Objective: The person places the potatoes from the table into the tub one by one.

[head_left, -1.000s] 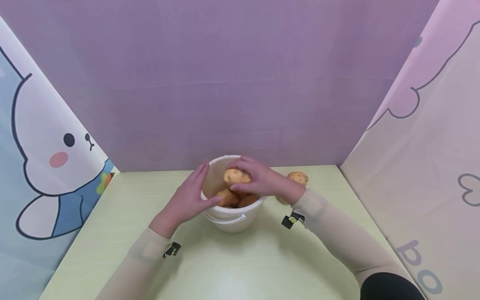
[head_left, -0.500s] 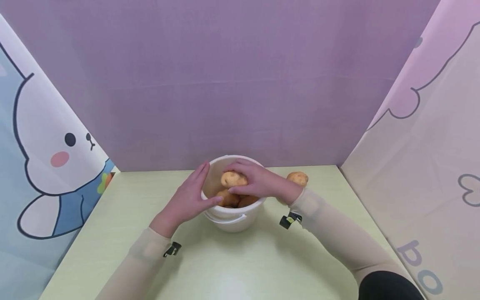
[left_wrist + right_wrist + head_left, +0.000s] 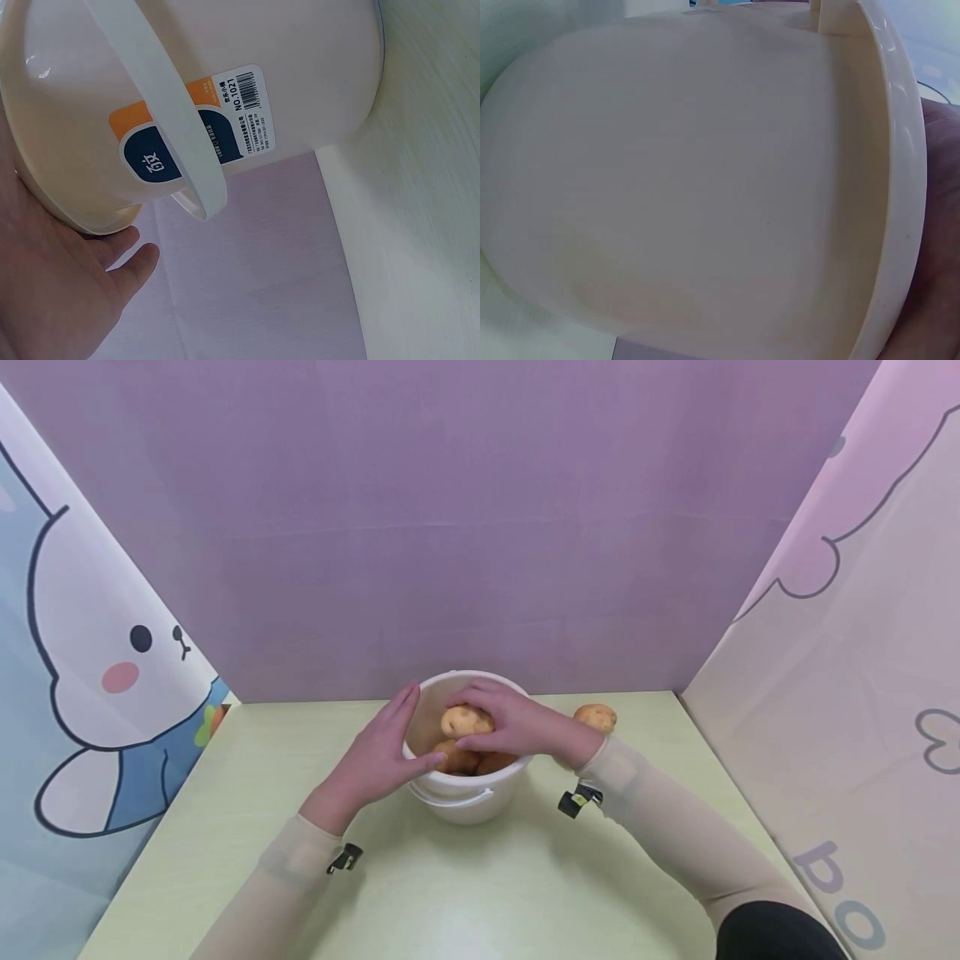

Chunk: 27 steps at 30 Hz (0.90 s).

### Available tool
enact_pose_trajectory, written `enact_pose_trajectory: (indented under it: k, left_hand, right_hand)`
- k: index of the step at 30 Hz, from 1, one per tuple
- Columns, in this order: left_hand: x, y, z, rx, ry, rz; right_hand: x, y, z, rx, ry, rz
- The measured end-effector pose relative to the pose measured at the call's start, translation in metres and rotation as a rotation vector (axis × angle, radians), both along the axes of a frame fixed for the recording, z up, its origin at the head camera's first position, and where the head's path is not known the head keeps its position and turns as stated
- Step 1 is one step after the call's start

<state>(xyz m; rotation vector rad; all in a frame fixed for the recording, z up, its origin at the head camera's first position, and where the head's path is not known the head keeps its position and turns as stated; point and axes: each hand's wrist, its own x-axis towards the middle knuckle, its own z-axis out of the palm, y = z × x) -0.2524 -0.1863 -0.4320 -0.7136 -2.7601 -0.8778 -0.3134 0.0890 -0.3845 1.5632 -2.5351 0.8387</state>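
A white bucket [image 3: 468,812] stands upright on the table, with several brown potatoes [image 3: 457,758] inside. My right hand [image 3: 517,718] reaches over the right rim and grips a paler potato [image 3: 467,721] above the others, its fingers over the top and the thumb below. My left hand [image 3: 375,756] rests against the left rim, fingers fairly straight and thumb reaching over the edge. The left wrist view shows the bucket's label [image 3: 191,124] and the hand at its rim. In the right wrist view, the bucket wall [image 3: 690,180] hides the potatoes and most of the hand.
Another potato [image 3: 596,717] lies on the table [image 3: 465,902] right of the bucket, behind my right forearm. The bucket's handle [image 3: 450,802] hangs down at the front. A purple backdrop [image 3: 465,527] and printed side panels surround the table.
My right hand has moved slightly left and down with the potato, which sits a little lower inside the bucket opening. The left hand and bucket have stayed in place.
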Motion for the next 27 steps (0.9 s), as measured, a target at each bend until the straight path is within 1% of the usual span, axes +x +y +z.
enact_pose_trajectory:
  k: [11,14,17,21,27]
  left_hand:
    - [-0.004,-0.001,-0.005,0.003,0.004,0.013]
    - [-0.004,-0.001,-0.006,0.007,0.003,0.013]
    - [-0.004,0.0,-0.006,0.014,0.001,0.013]
    - [-0.005,-0.001,-0.007,0.013,0.011,0.013]
    - [-0.002,-0.001,-0.004,0.031,0.021,0.005]
  right_hand:
    - [-0.001,0.0,-0.001,0.026,-0.007,0.01]
    - [-0.001,0.002,-0.001,0.013,-0.02,0.001]
    - [-0.001,0.005,0.0,-0.019,-0.063,-0.007]
    - [0.0,0.014,0.001,-0.065,-0.103,-0.041]
    - [0.003,0.029,0.004,-0.099,-0.077,-0.128]
